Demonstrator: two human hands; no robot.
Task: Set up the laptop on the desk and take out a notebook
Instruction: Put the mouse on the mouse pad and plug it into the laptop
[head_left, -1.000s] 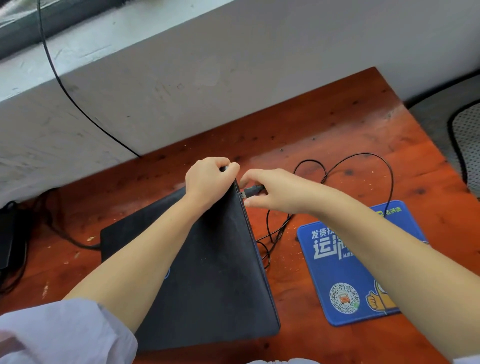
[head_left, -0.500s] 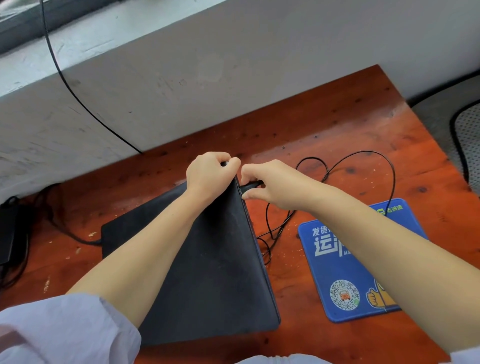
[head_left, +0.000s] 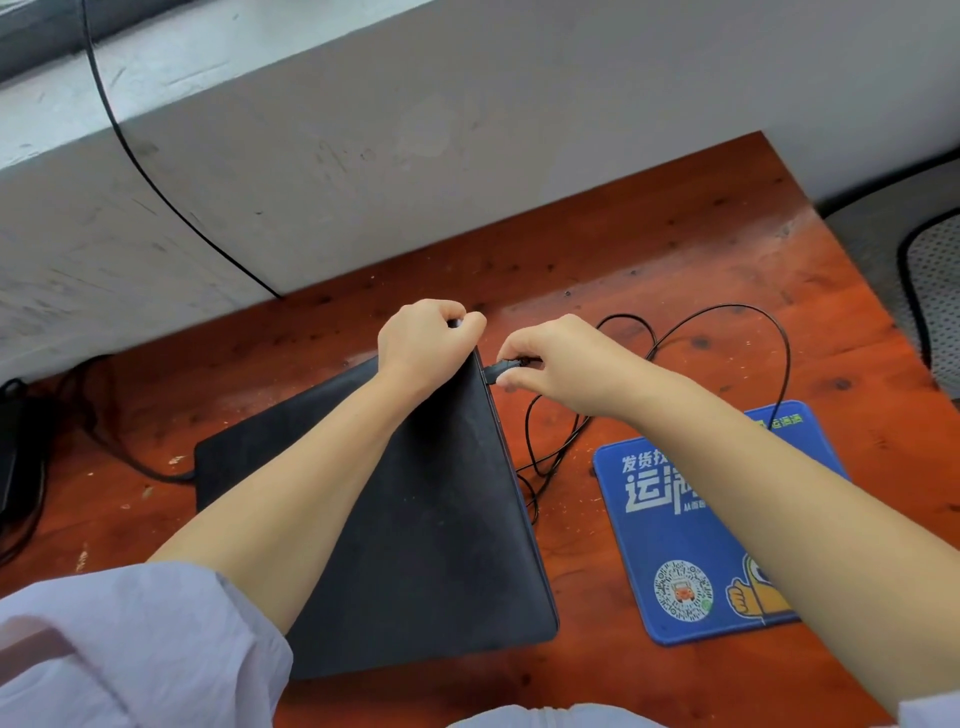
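A closed black laptop (head_left: 436, 519) lies flat on the red-brown wooden desk (head_left: 649, 260). My left hand (head_left: 421, 348) grips its far right corner. My right hand (head_left: 561, 364) pinches a black cable plug (head_left: 501, 368) at the laptop's right edge, near that corner. The plug's thin black cable (head_left: 727, 317) loops over the desk to the right. No notebook is in view.
A blue mouse pad (head_left: 680, 530) with white characters and a QR code lies right of the laptop, partly under my right forearm. A second black cable (head_left: 140, 462) runs from the laptop's left side to dark gear at the desk's left edge. A white wall stands behind the desk.
Both hands stay at the laptop's far right corner. My right hand has shifted the plug slightly along the laptop's edge; the laptop itself has not moved.
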